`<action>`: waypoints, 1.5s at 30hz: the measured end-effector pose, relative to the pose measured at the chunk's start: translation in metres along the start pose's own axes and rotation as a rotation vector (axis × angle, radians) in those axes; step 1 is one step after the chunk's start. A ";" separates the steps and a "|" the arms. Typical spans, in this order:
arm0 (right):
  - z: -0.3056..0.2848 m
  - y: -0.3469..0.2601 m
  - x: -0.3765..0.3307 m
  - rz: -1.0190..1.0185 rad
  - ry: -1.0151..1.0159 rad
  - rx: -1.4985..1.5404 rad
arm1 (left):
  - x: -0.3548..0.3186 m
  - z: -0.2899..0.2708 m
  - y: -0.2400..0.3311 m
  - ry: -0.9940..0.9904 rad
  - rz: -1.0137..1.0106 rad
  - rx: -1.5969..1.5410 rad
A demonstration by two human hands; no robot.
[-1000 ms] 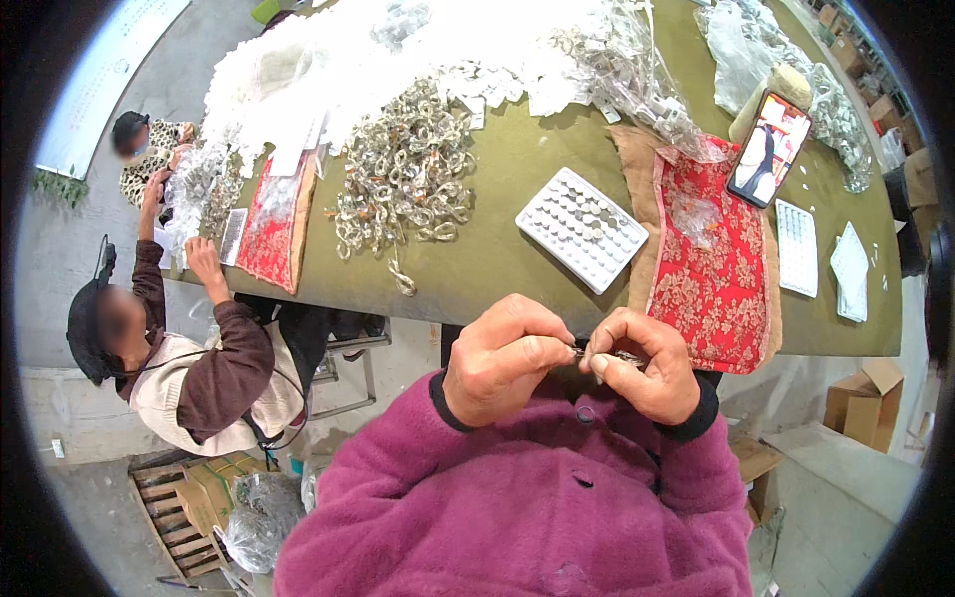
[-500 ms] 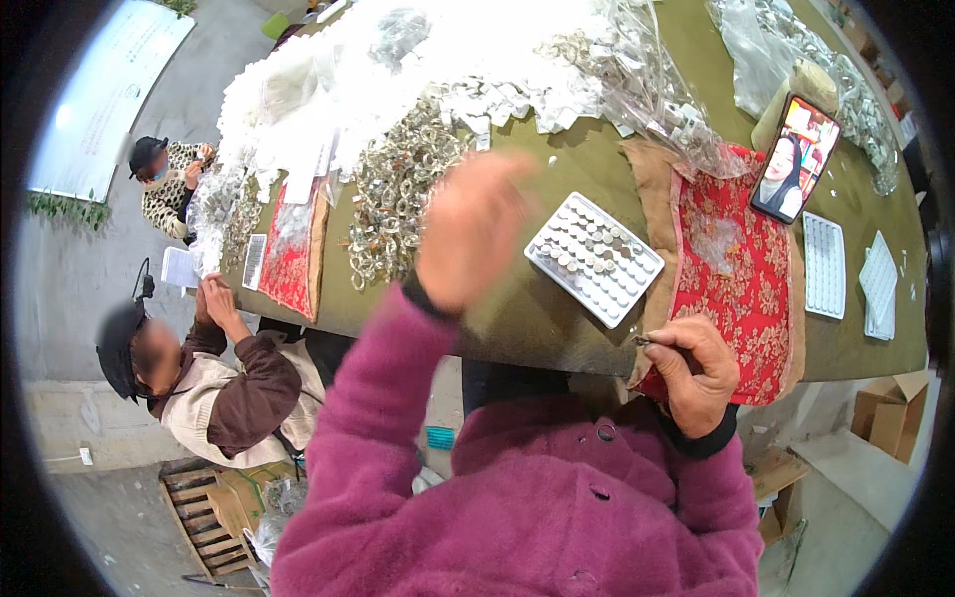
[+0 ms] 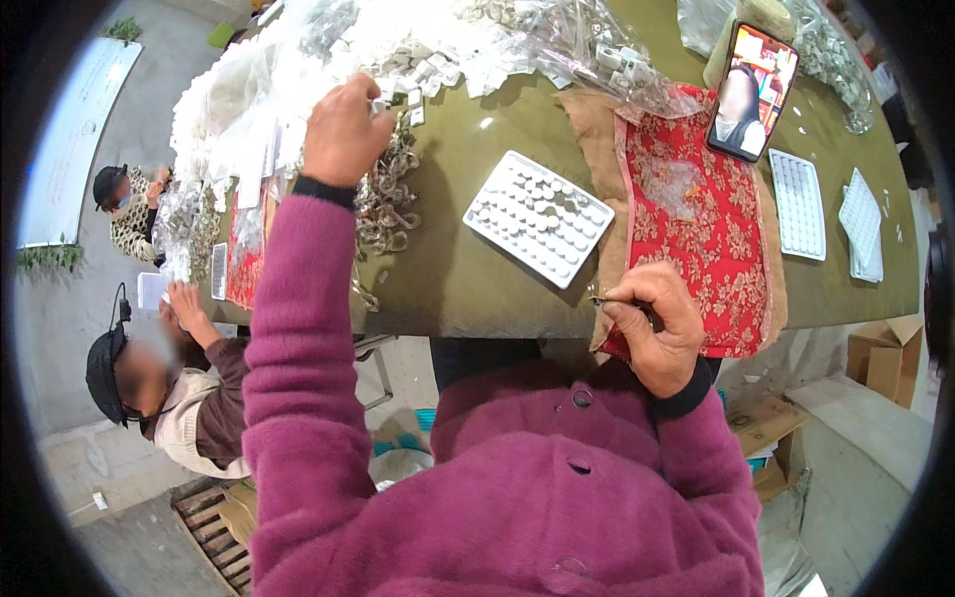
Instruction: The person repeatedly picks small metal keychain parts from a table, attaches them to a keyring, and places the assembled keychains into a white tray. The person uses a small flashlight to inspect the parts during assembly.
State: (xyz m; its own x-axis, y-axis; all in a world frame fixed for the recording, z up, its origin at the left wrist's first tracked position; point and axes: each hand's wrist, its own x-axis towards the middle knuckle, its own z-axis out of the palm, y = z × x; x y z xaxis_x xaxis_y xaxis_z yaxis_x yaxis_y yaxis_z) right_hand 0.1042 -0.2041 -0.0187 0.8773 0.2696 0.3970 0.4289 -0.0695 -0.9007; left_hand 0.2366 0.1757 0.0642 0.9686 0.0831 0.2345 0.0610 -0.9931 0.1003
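Observation:
My left hand [image 3: 346, 131] hovers at the edge of a heap of small white tags [image 3: 433, 68], above a pile of shiny metal loops [image 3: 390, 204]. Its thumb and index finger stand apart, and the other fingers are partly hidden. Between the thumb and fingertips of my right hand [image 3: 657, 323] is a small dark metal piece [image 3: 597, 298], too small to name, held over the near edge of a red floral cloth [image 3: 721, 274]. Left of that cloth lies a white tray [image 3: 494, 231] with rows of round seats, some bearing small shiny pieces.
A phone [image 3: 753, 92] leans against a roll at the back right. Other white trays [image 3: 797, 204] lie beyond the cloth. Clear plastic bags [image 3: 597, 50] sit at the back of the green table [image 3: 448, 289]. Two people work along the left side, the nearer one's hands [image 3: 189, 310] at the table edge.
My left hand has moved left and away from me, from near the tray to the tag heap. My right hand keeps its pinch on the small metal piece. The whole view has shifted.

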 end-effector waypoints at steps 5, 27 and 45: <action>0.008 -0.005 -0.003 -0.026 0.083 -0.007 | -0.119 -0.035 0.042 -0.189 -0.169 -1.185; 0.052 -0.065 -0.047 -0.219 -0.054 -0.116 | -0.284 -0.005 0.123 -0.210 -0.196 -1.742; 0.057 -0.064 -0.054 -0.286 -0.069 -0.174 | -0.293 -0.012 0.127 -0.210 -0.388 -1.924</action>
State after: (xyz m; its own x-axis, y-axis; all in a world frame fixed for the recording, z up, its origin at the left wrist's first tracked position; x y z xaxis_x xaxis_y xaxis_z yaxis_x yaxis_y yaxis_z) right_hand 0.0174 -0.1595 0.0078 0.7021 0.3656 0.6110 0.6910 -0.1428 -0.7086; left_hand -0.0429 0.0266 0.0202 0.9869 0.0833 -0.1379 0.0827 0.4725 0.8775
